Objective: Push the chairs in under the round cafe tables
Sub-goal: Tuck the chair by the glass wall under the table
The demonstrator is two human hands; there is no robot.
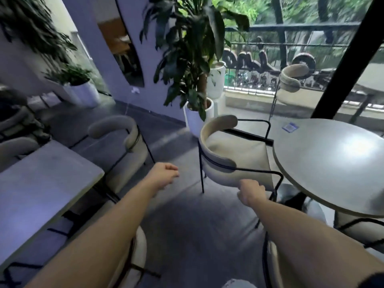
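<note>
A cream cushioned chair (232,150) with a curved backrest and thin black metal frame stands left of the round grey cafe table (332,163), its seat partly under the table's edge. My right hand (251,193) hovers just below the chair's near black arm rail, fingers curled, holding nothing I can see. My left hand (164,175) floats over the floor to the chair's left, loosely closed and empty. Another chair of the same kind (124,146) sits at the rectangular grey table (41,183) on the left.
A tall potted plant in a white pot (197,117) stands behind the chair. More chairs sit at bottom left (135,256), bottom right (353,227) and by the balcony railing (291,84). A black post (349,59) slants at right. Dark floor runs between the tables.
</note>
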